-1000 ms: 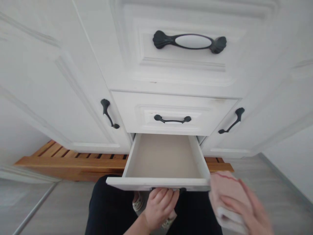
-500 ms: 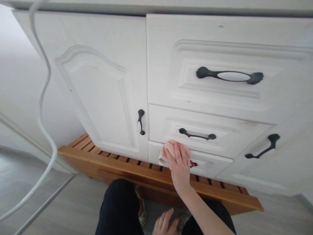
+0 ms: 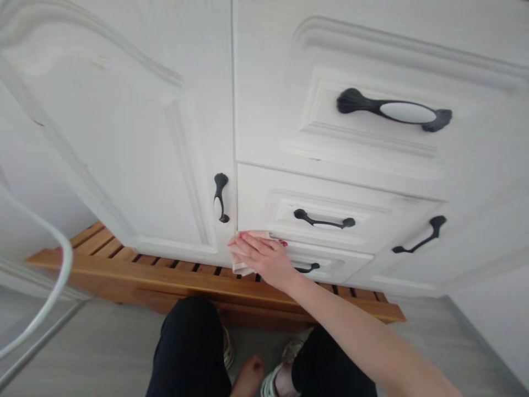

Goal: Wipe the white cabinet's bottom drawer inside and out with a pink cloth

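Right hand reaches forward, fingers flat — left hand hangs low, mostly hidden.

Right hand hides most of the cloth; left hand cut off below
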Demonstrator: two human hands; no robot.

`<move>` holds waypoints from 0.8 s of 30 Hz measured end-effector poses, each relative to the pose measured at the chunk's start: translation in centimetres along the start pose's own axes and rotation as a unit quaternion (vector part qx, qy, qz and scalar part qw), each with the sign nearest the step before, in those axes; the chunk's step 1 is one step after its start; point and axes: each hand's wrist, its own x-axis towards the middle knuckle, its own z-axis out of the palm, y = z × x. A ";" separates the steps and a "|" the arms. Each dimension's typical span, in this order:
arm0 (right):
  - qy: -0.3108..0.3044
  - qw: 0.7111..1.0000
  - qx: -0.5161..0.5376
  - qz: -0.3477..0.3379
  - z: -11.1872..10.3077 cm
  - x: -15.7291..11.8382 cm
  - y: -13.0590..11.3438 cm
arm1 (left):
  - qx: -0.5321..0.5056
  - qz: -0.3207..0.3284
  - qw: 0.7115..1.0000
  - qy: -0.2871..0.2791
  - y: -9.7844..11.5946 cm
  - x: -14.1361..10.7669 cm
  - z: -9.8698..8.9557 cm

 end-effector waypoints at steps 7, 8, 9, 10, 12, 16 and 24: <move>-0.051 0.992 -0.091 0.074 -3.4 -15.2 6.0 | -0.100 -0.057 0.993 -0.008 0.6 0.0 0.0; -0.065 0.989 -0.095 0.087 -4.1 -17.1 6.7 | -0.108 -0.062 0.992 -0.008 0.7 0.0 -0.1; -0.078 0.987 -0.099 0.100 -4.7 -18.8 7.3 | -0.114 -0.066 0.991 -0.008 0.8 0.0 -0.2; -0.088 0.984 -0.101 0.114 -5.4 -20.4 7.7 | -0.119 -0.069 0.991 -0.007 0.8 -0.1 -0.3; -0.096 0.980 -0.104 0.143 -6.4 -23.2 8.2 | -0.126 -0.074 0.989 -0.005 0.7 -0.2 -0.5; -0.098 0.969 -0.079 0.212 -6.7 -27.4 7.4 | -0.142 -0.085 0.986 -0.001 0.7 -0.3 -0.6; 0.047 0.976 0.029 0.211 -3.8 -22.2 -0.5 | -0.178 -0.120 0.977 -0.013 0.5 0.1 0.2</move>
